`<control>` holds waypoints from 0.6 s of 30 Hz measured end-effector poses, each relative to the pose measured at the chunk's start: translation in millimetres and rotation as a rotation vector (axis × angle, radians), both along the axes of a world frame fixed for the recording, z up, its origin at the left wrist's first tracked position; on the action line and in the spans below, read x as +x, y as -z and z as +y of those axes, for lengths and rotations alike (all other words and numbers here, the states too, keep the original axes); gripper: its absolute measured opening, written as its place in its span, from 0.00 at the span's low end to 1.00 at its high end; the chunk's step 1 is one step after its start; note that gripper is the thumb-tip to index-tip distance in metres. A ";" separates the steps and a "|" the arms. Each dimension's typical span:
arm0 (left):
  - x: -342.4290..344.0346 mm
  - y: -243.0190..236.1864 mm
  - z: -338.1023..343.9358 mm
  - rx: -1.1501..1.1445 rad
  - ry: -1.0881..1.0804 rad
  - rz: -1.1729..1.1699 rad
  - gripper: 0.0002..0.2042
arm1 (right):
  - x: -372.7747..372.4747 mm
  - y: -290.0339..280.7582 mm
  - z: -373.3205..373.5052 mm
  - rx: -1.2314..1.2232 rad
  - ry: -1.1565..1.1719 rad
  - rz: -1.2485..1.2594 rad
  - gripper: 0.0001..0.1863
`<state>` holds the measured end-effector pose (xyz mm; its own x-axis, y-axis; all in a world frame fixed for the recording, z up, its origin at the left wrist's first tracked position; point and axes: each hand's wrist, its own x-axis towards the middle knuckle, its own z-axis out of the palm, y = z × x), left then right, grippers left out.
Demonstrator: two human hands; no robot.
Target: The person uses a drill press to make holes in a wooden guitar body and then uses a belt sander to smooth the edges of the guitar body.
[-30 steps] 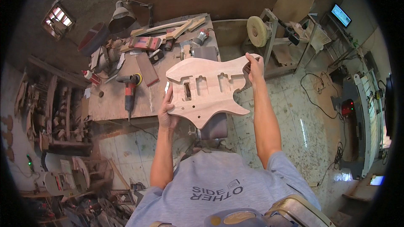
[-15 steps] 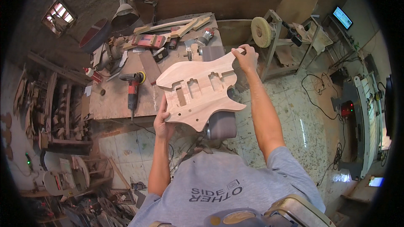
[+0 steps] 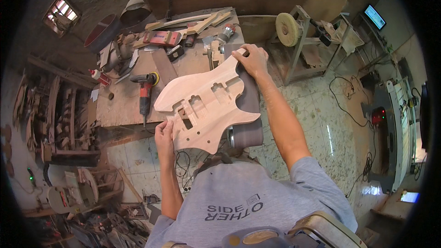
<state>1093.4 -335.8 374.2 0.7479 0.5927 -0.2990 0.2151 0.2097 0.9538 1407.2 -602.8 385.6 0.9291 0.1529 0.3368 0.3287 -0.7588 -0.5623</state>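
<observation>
I hold an unfinished pale wooden guitar body (image 3: 206,105) with routed cavities, tilted, with its right part lying over the dark belt of a belt sander (image 3: 250,105). My left hand (image 3: 164,133) grips its lower left edge. My right hand (image 3: 250,59) grips the upper horn at the far end. The sander's front roller (image 3: 243,138) shows just under the body's lower right corner.
A cluttered workbench (image 3: 124,105) stands at the left with a red power sander (image 3: 146,89), wood offcuts, clamps and a lamp (image 3: 134,11). A buffing wheel on a metal stand (image 3: 288,30) is at the right. Cables lie on the tiled floor. Shelves of wood parts line the left wall.
The guitar body has shifted left and lower and now lies over the sander belt. My right hand moved toward the bench with the upper horn; my left hand dropped lower.
</observation>
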 end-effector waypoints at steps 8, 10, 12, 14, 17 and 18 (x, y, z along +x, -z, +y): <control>23.2 -27.8 -20.5 0.560 0.257 0.148 0.30 | -4.5 8.1 -11.5 0.074 0.058 -0.048 0.28; 36.8 -29.7 -28.8 0.575 0.323 0.083 0.37 | -1.2 9.0 -27.9 0.110 0.100 -0.048 0.28; 51.3 -1.2 -32.6 0.782 0.280 -0.114 0.41 | 3.7 10.2 -46.1 0.149 0.113 -0.055 0.29; 63.6 19.8 -35.4 0.941 0.299 0.046 0.52 | 4.0 9.3 -66.1 0.175 0.133 -0.034 0.29; 86.1 2.2 -61.1 1.080 0.371 0.110 0.54 | 6.7 15.4 -102.5 0.211 0.213 -0.027 0.28; 92.8 -2.0 -68.2 1.104 0.436 0.126 0.53 | 7.6 20.2 -117.0 0.279 0.217 -0.019 0.28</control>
<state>1186.2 -403.9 376.2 0.9519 0.2787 0.1270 0.1693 -0.8244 0.5401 1414.8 -719.8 365.5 0.9232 -0.1480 0.3548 0.1885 -0.6301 -0.7532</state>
